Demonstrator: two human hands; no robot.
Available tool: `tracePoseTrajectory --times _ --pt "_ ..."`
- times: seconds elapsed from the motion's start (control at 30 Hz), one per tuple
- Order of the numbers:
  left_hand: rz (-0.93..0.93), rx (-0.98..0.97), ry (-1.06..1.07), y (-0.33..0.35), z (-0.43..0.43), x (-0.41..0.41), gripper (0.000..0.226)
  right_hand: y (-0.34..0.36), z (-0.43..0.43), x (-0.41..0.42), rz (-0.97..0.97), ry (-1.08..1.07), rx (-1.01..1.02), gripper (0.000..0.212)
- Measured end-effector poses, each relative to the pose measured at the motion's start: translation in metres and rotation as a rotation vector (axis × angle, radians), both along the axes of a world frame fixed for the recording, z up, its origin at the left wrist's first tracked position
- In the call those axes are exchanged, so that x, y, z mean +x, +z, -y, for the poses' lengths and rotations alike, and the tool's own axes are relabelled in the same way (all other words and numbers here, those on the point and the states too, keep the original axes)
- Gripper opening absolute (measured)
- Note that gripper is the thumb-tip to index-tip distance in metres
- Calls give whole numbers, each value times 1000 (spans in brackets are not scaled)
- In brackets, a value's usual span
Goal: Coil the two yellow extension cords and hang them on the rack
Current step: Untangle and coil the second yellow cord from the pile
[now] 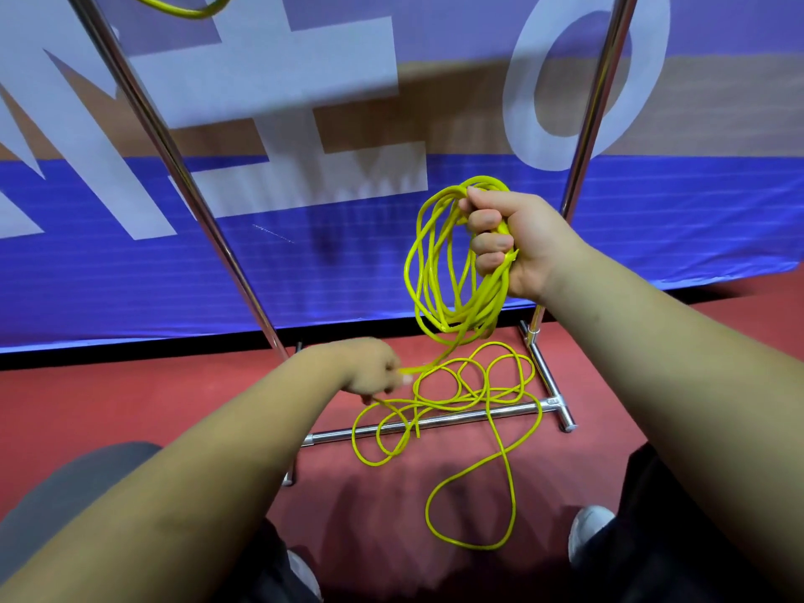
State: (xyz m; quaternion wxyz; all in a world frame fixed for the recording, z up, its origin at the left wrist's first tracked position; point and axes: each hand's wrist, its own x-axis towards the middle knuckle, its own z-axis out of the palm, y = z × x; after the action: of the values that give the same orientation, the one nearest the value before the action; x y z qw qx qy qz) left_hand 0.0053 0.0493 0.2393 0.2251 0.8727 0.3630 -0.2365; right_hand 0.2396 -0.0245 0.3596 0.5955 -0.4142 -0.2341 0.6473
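Mid-coil on one cord (452, 402). Gripping the coil (485, 298) in right hand (522, 241), fingers curled tight round several loops, held up near right pole of rack (172, 154). Pinching the strand just below the coil with left hand (376, 369), low near the floor (130, 406), fingers curled round it. Plenty left uncoiled: loose tangle lying on floor across rack's base bar, one long loop trailing toward the feet. Glimpsed at top edge: other cord (191, 13), seemingly up on the rack already; cannot tell how hung. Next, likely: draw strand up with left hand, lay another loop into right fist, mind snags on base bar and crossings in the tangle. Hanging not yet due.
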Motion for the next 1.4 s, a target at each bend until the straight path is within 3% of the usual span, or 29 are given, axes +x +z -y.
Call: tracePoseTrajectory --times 0.07,0.17,0.33,0.47,0.67,0.83,0.97,1.13,1.4 --pt "96 88 229 4 -8 -4 56 1 0 2 35 14 10 18" --pt "324 -172 773 22 -16 -6 65 3 3 3 153 25 10 16" --pt "710 -880 1188 73 -29 -9 9 -3 8 -3 464 96 29 12" --pt "906 -942 1100 93 -28 -6 29 -14 7 -17 681 100 38 31" --pt "840 -842 876 95 -2 8 28 -31 2 -22 779 58 9 33" --pt "910 -881 1021 92 9 22 8 -35 2 -22 830 83 29 33" --pt "937 -870 1089 95 9 26 13 -43 3 -30 778 138 52 22" --pt "931 -735 1257 86 -2 26 10 -49 2 -41 768 104 57 42" --pt "936 -803 1278 77 -8 26 30 -46 0 -48 613 115 -3 30"
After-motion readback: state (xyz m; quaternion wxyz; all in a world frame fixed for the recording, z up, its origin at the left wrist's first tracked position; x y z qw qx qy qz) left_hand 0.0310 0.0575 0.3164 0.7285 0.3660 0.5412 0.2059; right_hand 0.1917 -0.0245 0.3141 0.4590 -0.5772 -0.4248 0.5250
